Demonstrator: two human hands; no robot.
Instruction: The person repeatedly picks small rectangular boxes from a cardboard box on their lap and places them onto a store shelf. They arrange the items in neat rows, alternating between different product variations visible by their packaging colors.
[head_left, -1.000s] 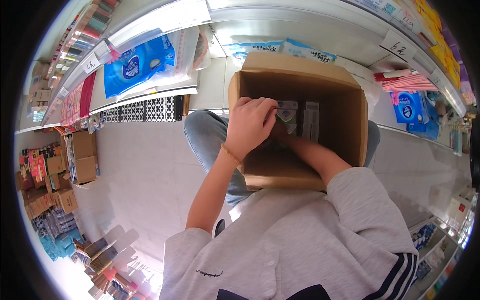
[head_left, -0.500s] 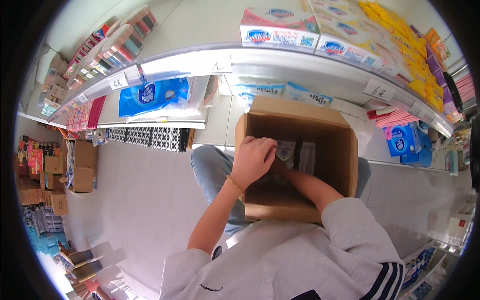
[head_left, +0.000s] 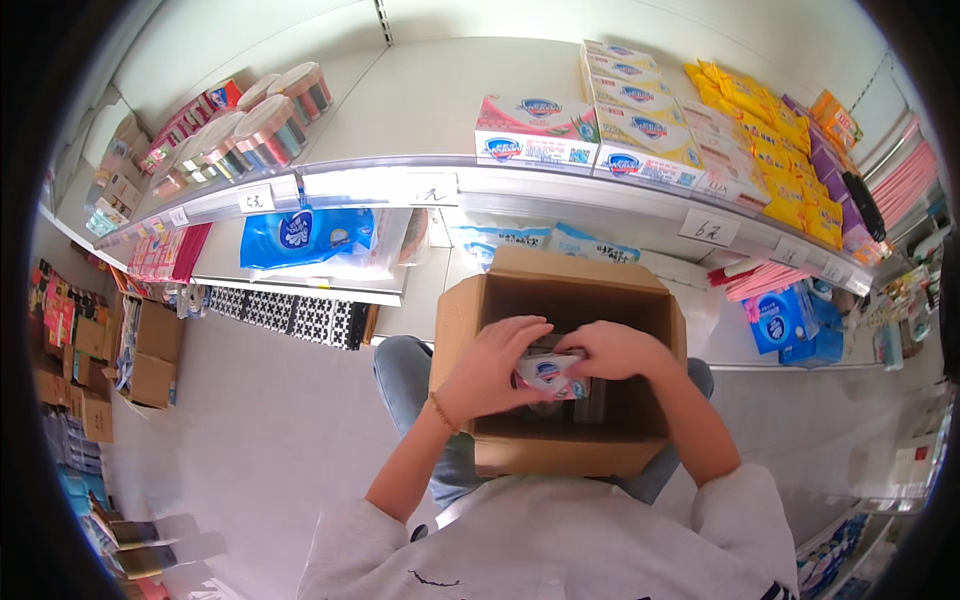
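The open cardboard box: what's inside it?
Pale packs show inside, partly hidden. A white-and-pink carton is held above them by the left hand and right hand. What lies beneath these is covered and can't be seen.

Soap box (head_left: 548, 374) between left hand (head_left: 492, 368) and right hand (head_left: 622, 350), at mouth of cardboard box (head_left: 570, 457); soap cartons (head_left: 535, 128) on shelf (head_left: 420, 100) beyond, tubs (head_left: 268, 135) left.

On the shelf edge (head_left: 360, 187) before you, white price cards (head_left: 707, 228) carry dark handwritten figures. Printed logos and lettering mark the pink-and-white box (head_left: 535, 128) and the yellow-and-white boxes (head_left: 650, 140). White lettering stands on the blue packet (head_left: 300, 236). Between your left hand (head_left: 492, 372) and right hand (head_left: 622, 352), the small carton (head_left: 548, 375) bears a logo; its finer print seems too blurred to read.
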